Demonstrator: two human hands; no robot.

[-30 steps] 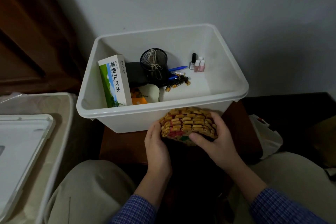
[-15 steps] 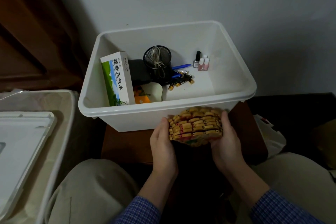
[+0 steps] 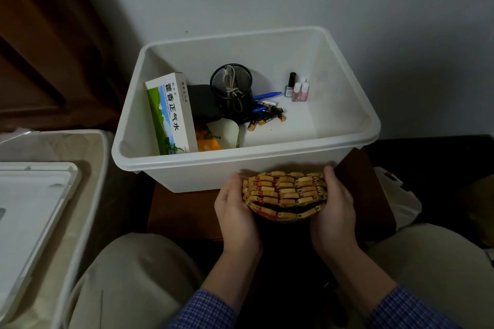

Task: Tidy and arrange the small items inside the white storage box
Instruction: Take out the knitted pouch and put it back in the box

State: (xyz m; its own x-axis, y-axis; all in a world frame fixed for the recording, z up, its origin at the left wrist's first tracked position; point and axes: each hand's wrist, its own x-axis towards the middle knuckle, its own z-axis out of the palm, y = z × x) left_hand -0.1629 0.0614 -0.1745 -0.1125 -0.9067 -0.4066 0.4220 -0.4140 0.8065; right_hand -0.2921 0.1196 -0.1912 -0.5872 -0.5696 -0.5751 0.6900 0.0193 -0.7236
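Both hands, left (image 3: 235,211) & right (image 3: 335,208), grip woven pouch (image 3: 284,192) outside box (image 3: 187,173); batteries (image 3: 267,116), pens loose inside, tidying approx. half done.

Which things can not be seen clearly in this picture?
- Head view: the underside of the woven yellow pouch is hidden by the left hand and right hand.
- The orange item is partly covered by the green-and-white carton.
- Labels on the batteries and small bottles are too small to read.
- The white lid is cut off by the left edge.
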